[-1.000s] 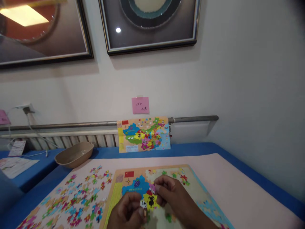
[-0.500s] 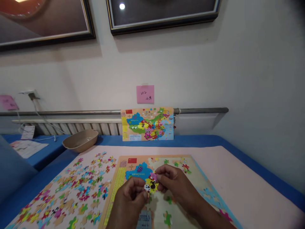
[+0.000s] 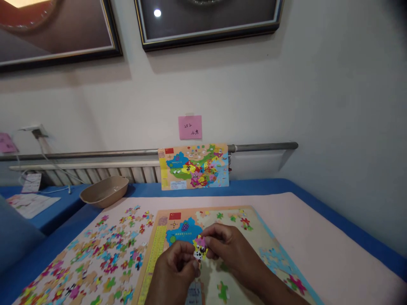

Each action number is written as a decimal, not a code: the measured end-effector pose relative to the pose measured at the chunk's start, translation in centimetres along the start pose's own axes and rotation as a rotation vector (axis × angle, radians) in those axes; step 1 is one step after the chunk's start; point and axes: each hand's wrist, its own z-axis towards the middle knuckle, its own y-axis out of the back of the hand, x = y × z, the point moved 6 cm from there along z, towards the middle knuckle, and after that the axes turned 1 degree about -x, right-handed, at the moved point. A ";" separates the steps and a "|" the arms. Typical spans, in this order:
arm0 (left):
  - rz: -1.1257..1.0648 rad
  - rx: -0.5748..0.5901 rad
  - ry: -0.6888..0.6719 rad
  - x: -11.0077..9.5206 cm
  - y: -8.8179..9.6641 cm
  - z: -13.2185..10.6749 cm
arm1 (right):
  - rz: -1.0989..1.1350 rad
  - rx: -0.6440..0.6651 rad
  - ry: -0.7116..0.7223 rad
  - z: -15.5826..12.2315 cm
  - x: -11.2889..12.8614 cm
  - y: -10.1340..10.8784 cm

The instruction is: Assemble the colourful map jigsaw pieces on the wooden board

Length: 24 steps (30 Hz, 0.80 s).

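Note:
My left hand (image 3: 175,267) is closed, thumb and fingers pinching a small puzzle piece (image 3: 198,255) that shows white with black spots. Close beside it, my right hand (image 3: 227,245) pinches a pink puzzle piece (image 3: 200,242). The two pieces are right next to each other; whether they touch is unclear. Both hands are over the puzzle board (image 3: 219,273), a partly filled map with a blue region at its upper left. A yellow patch with a black animal shows between my fingers, mostly covered.
Many loose puzzle pieces (image 3: 104,262) lie spread on the pink tabletop left of the board. A brown bowl (image 3: 104,192) stands at the back left. A printed map sheet (image 3: 195,167) hangs from the pipe (image 3: 263,147) behind, under a pink note (image 3: 190,127).
My right hand has moved slightly left and down with the pink piece, closer to the spotted one. My left hand has hardly moved. The view has shifted slightly.

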 end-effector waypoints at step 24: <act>0.072 0.036 -0.051 1.4 0.7 1.1 | 0.000 -0.004 0.074 -0.3 0.2 -0.4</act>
